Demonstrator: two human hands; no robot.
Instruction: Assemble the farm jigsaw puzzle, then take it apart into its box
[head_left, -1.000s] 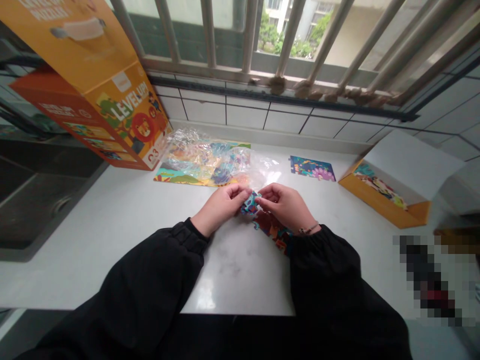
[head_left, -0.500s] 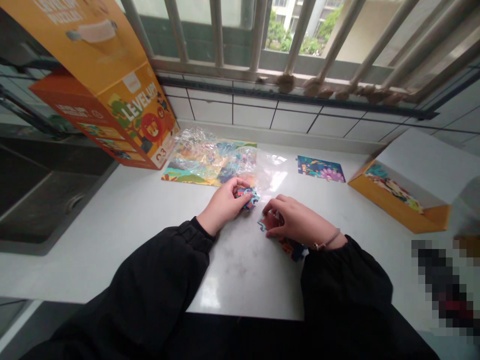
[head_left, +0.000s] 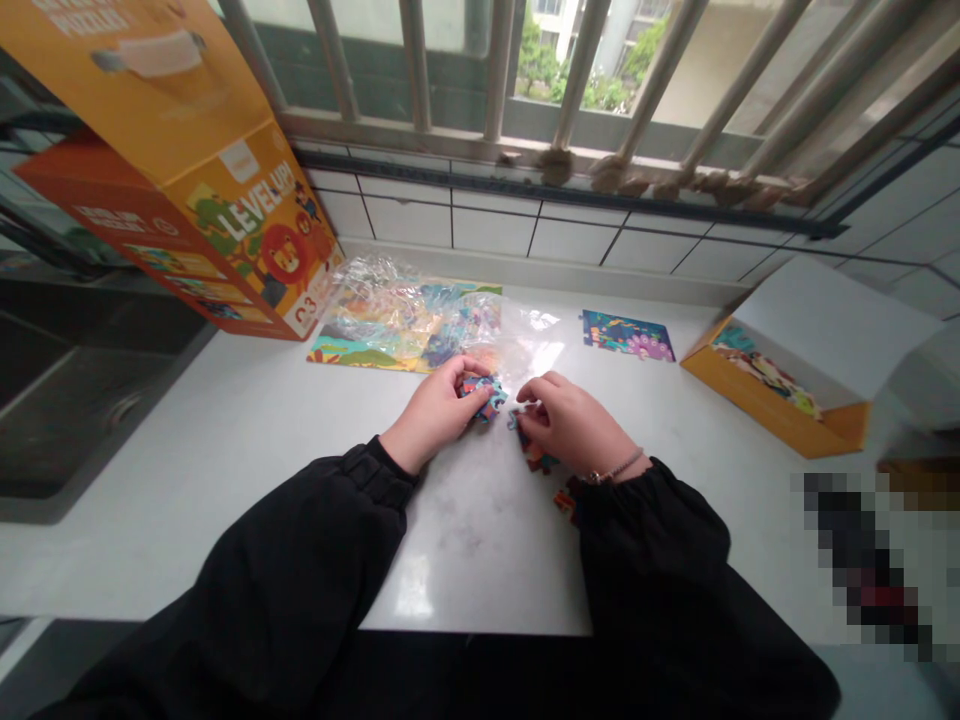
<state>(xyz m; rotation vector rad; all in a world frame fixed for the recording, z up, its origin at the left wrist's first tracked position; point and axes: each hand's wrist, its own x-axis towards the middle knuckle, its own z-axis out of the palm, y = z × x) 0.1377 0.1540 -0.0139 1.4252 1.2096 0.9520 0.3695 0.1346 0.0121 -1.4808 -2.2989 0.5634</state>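
Observation:
My left hand (head_left: 439, 412) is curled around a small bunch of colourful puzzle pieces (head_left: 480, 392), held just above the white counter (head_left: 262, 440). My right hand (head_left: 574, 425) is close beside it, fingers pinched on a single puzzle piece (head_left: 519, 418). More loose puzzle pieces (head_left: 566, 497) lie on the counter under my right wrist, partly hidden by my black sleeve. A crumpled clear plastic bag (head_left: 442, 320) lies just beyond both hands.
A finished puzzle sheet (head_left: 352, 350) lies under the bag, a small assembled puzzle (head_left: 626, 335) sits at the back. An orange puzzle box (head_left: 225, 200) leans at left, an open orange box (head_left: 780, 385) at right. A dark sink (head_left: 67, 400) is at far left.
My hands had parted, the right one dropping to the loose pieces on the counter. Now the right hand has come back up toward the left with a piece pinched in its fingers.

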